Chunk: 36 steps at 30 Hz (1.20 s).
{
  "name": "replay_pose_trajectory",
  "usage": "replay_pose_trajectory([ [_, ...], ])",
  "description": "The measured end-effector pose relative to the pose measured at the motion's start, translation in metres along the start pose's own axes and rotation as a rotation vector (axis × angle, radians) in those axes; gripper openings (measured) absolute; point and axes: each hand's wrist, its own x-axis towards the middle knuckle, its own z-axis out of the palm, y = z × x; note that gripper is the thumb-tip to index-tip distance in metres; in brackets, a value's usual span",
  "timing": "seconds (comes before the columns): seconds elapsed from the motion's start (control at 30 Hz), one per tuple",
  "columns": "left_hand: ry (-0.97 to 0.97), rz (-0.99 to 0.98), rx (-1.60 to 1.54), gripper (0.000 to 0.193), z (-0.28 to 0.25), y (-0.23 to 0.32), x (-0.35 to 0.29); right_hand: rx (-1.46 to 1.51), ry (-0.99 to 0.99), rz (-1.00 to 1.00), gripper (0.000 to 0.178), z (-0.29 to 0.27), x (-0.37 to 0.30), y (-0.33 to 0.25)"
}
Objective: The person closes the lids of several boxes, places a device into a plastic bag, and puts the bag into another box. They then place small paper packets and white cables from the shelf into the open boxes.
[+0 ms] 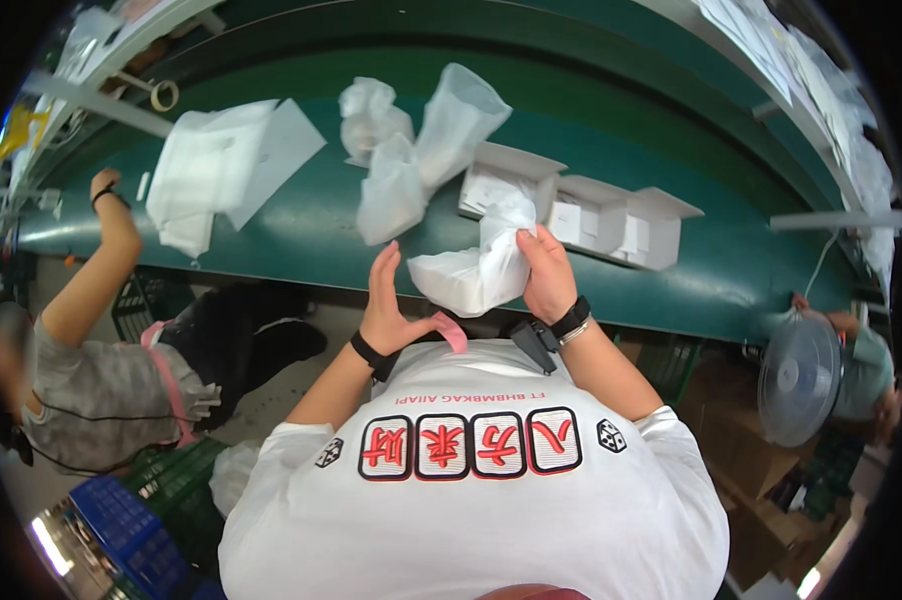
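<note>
Fingers of the right hand (pixel 549 280) pinch the upper part of a white bag (pixel 466 278), held at the near edge of the green bench (pixel 316 225). The left hand (pixel 383 318) is spread out, near the bag but holding nothing. I'd say pinch softly, let the left palm hold up the bottom, and mind the boxes (pixel 663 238) just behind.

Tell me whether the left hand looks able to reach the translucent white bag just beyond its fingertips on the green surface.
Probably yes: the left hand is open, its fingers point toward that white bag, and nothing visible stands between them.
</note>
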Motion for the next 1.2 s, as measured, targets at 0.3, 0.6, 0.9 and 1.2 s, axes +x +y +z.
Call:
replay_pose_trajectory([
  [0.3,-0.252,0.768,-0.189,0.062,0.069,0.079,0.021,0.420,-0.341,-0.005,0.029,-0.141,-0.087,-0.048],
  [0.6,-0.071,1.152,0.105,0.035,0.125,0.161,0.062,0.492,-0.088,-0.173,0.025,-0.202,-0.114,-0.121],
  [0.9,-0.307,0.878,-0.270,0.025,0.195,0.189,0.081,1.244,-0.391,0.028,0.010,-0.293,-0.085,-0.153],
  [1.2,-0.337,0.763,-0.125,0.023,0.243,0.230,0.083,0.005,0.127,0.185,0.003,-0.293,-0.069,-0.208],
])
